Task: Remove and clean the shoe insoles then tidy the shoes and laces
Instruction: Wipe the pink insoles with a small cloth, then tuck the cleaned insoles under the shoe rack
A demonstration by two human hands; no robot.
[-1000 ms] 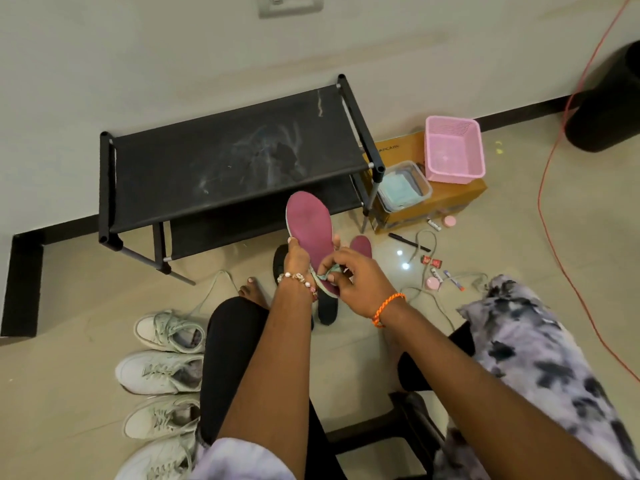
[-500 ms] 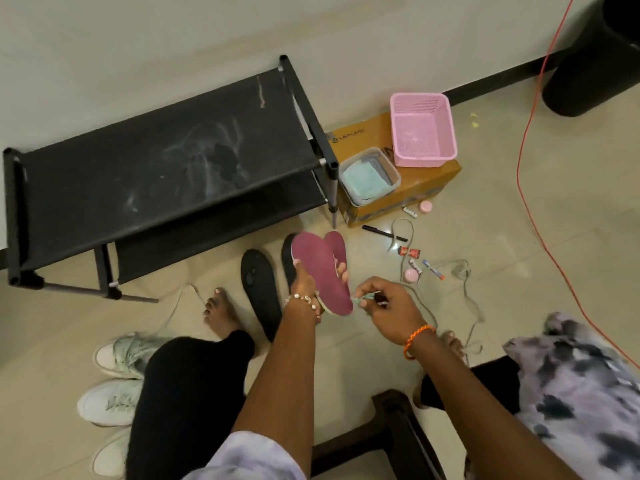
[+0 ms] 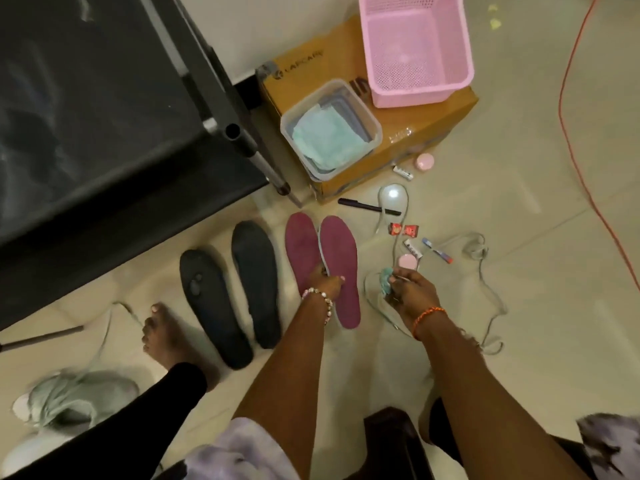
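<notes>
Two maroon insoles lie side by side on the floor: the right one point(image 3: 341, 268) sits under my left hand point(image 3: 323, 284), whose fingers grip its left edge, and the left one point(image 3: 300, 251) lies beside it. Two black insoles point(image 3: 213, 306) point(image 3: 256, 278) lie further left. My right hand point(image 3: 407, 289) pinches a small crumpled pale-green wipe point(image 3: 386, 279) just right of the maroon pair. Loose grey laces point(image 3: 485, 296) curl on the floor to the right. A pale-green sneaker point(image 3: 76, 398) sits at lower left.
A black shoe rack point(image 3: 104, 116) fills the upper left. A cardboard box point(image 3: 408, 133) carries a clear tub of wipes point(image 3: 329, 129) and a pink basket point(image 3: 415, 50). Small tubes, a pen point(image 3: 369, 206) and pink lids litter the floor. An orange cable point(image 3: 571, 150) runs along the right. My bare foot point(image 3: 162, 337) rests left.
My left hand lowered the maroon insole from upright in the air down onto the floor beside its mate. My right hand came off it, still holding the wipe. The camera leaned forward.
</notes>
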